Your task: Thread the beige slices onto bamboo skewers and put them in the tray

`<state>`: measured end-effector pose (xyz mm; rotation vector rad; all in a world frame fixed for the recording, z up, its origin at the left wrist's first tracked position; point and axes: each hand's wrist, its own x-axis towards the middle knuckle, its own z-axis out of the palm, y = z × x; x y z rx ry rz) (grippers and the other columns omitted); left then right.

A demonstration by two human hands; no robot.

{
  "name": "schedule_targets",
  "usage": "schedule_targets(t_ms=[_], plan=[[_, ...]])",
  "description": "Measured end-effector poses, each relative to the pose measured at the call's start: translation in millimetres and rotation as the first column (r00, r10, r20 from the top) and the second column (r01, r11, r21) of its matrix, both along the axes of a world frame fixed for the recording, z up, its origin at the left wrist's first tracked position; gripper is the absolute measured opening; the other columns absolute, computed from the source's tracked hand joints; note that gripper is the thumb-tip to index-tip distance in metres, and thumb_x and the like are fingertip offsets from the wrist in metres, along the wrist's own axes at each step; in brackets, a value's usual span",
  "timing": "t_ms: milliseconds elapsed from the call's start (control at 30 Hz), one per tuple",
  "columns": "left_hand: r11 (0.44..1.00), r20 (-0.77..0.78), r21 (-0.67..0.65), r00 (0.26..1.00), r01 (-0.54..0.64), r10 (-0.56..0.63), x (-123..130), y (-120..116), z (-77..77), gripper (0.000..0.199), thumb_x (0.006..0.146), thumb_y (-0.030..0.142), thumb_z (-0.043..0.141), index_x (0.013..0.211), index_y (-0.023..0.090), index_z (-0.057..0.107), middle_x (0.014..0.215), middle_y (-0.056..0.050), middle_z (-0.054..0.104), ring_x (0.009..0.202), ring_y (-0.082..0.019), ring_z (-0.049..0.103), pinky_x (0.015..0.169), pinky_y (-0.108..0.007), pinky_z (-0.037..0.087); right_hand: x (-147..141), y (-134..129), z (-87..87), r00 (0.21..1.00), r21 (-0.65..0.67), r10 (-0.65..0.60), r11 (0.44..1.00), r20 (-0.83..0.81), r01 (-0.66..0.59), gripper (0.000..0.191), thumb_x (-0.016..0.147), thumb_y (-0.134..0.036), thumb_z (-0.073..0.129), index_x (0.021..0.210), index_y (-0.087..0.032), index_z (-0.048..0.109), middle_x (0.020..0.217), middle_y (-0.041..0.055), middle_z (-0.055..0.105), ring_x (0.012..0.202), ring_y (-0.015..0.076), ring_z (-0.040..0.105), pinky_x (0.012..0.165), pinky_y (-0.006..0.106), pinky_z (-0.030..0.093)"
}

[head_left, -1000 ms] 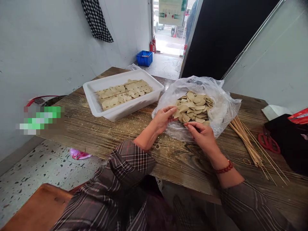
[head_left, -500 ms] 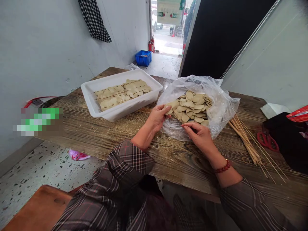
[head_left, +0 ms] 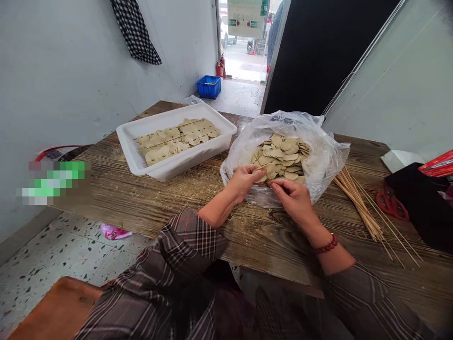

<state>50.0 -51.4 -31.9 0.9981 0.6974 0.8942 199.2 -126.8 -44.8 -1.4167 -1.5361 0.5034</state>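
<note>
My left hand (head_left: 244, 182) is closed in a pinch on a thin beige round slice (head_left: 269, 169) at the near edge of a pile. Close by on its right, my right hand (head_left: 294, 194) is pinched shut on what looks like a thin skewer, mostly hidden by the fingers. The pile of beige slices (head_left: 283, 152) lies in an open clear plastic bag (head_left: 322, 163) on the wooden table. Left of it, a white tray (head_left: 191, 165) holds skewered slices (head_left: 164, 153) laid in rows.
A bundle of bamboo skewers (head_left: 361, 208) lies to the right, beside red-handled scissors (head_left: 392, 206) and a black bag (head_left: 421, 203). Beyond the table, a blue crate (head_left: 209, 88) stands on the floor by the doorway.
My left hand has moved right and slightly down with a slice, closer to my right hand. My right hand stays almost where it was. The view has shifted slightly.
</note>
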Motion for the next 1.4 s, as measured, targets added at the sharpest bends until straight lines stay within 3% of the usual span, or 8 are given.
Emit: schedule_targets(t_ms=[133, 400, 600, 867, 1000, 1100, 1233, 1400], plan=[[0.994, -0.048, 0.065, 0.996, 0.082, -0.079, 2.2, -3.2, 2.4, 0.033, 0.063, 0.042, 0.080, 0.073, 0.012, 0.069, 0.067, 0.000, 0.062, 0.058, -0.007, 0.050, 0.056, -0.019, 0.039, 3.7, 0.9, 0.1, 1.000, -0.006, -0.024, 1.000, -0.010, 0.024, 0.023, 0.086, -0.035, 0.058, 0.085, -0.019, 0.074, 0.075, 0.0044, 0.071, 0.069, 0.0178, 0.063, 0.057, 0.027, 0.048], [0.906, -0.202, 0.364, 0.931, -0.216, 0.303, -16.7, 29.3, -0.5, 0.017, 0.076, 0.031, 0.069, 0.081, 0.015, 0.070, 0.063, 0.001, 0.059, 0.057, -0.009, 0.048, 0.059, -0.023, 0.038, 23.4, 6.1, 8.7, 0.955, -0.011, -0.199, 0.980, -0.220, 0.201, 0.028, 0.082, -0.041, 0.062, 0.089, -0.016, 0.073, 0.064, 0.0002, 0.062, 0.049, 0.0109, 0.048, 0.044, 0.023, 0.038], [0.632, -0.534, 0.750, 0.744, 0.196, 0.401, 1.2, 21.0, -10.5, 0.017, 0.079, 0.024, 0.064, 0.092, 0.018, 0.072, 0.083, -0.005, 0.062, 0.081, -0.018, 0.056, 0.079, -0.031, 0.043, 29.3, 10.4, 9.7, 0.929, 0.005, -0.217, 0.973, -0.300, 0.229, 0.029, 0.081, -0.042, 0.063, 0.090, -0.016, 0.073, 0.063, -0.0014, 0.060, 0.047, 0.0090, 0.046, 0.043, 0.022, 0.036], [0.427, -0.678, 0.731, 0.493, 0.533, 0.546, 18.6, 14.4, -8.7, 0.029, 0.077, 0.029, 0.068, 0.101, 0.013, 0.068, 0.106, -0.016, 0.062, 0.103, -0.030, 0.056, 0.090, -0.041, 0.045, 24.7, 8.6, 12.4, 0.938, 0.010, -0.185, 0.980, -0.294, 0.197, 0.028, 0.081, -0.042, 0.064, 0.086, -0.016, 0.073, 0.059, -0.0030, 0.056, 0.046, 0.0090, 0.045, 0.044, 0.022, 0.035], [0.466, -0.639, 0.768, 0.567, 0.439, 0.519, 17.3, 19.3, -12.6, 0.020, 0.083, 0.020, 0.058, 0.099, 0.014, 0.069, 0.102, -0.013, 0.065, 0.100, -0.026, 0.059, 0.090, -0.037, 0.045, 24.4, 9.4, 10.1, 0.940, 0.014, -0.177, 0.982, -0.291, 0.189, 0.028, 0.081, -0.042, 0.064, 0.087, -0.016, 0.074, 0.058, -0.0033, 0.056, 0.046, 0.0089, 0.045, 0.043, 0.022, 0.035], [0.636, -0.576, 0.741, 0.692, 0.216, 0.436, 11.4, 26.2, -14.8, 0.020, 0.085, 0.019, 0.052, 0.091, 0.014, 0.071, 0.089, -0.009, 0.069, 0.086, -0.021, 0.063, 0.081, -0.033, 0.047, 24.6, 9.9, 9.1, 0.942, 0.014, -0.175, 0.982, -0.286, 0.187, 0.028, 0.081, -0.042, 0.064, 0.088, -0.016, 0.074, 0.059, -0.0031, 0.056, 0.045, 0.0087, 0.045, 0.043, 0.022, 0.034], [0.900, -0.368, 0.421, 0.886, -0.114, 0.284, 0.4, 35.5, -13.8, 0.019, 0.085, 0.023, 0.052, 0.086, 0.013, 0.068, 0.068, -0.002, 0.067, 0.062, -0.013, 0.061, 0.060, -0.023, 0.046, 24.0, 9.3, 8.5, 0.945, -0.004, -0.171, 0.984, -0.280, 0.177, 0.028, 0.081, -0.042, 0.064, 0.087, -0.016, 0.074, 0.059, -0.0023, 0.057, 0.046, 0.0095, 0.047, 0.043, 0.022, 0.036], [0.973, -0.106, 0.121, 0.972, -0.197, 0.210, -8.1, 38.7, -9.2, 0.008, 0.081, 0.020, 0.060, 0.084, 0.013, 0.063, 0.066, -0.001, 0.068, 0.054, -0.009, 0.060, 0.052, -0.018, 0.045, 21.2, 7.3, 8.8, 0.953, -0.031, -0.167, 0.986, -0.253, 0.164, 0.029, 0.081, -0.042, 0.063, 0.089, -0.016, 0.074, 0.067, 0.0011, 0.063, 0.047, 0.0098, 0.048, 0.043, 0.022, 0.036]])
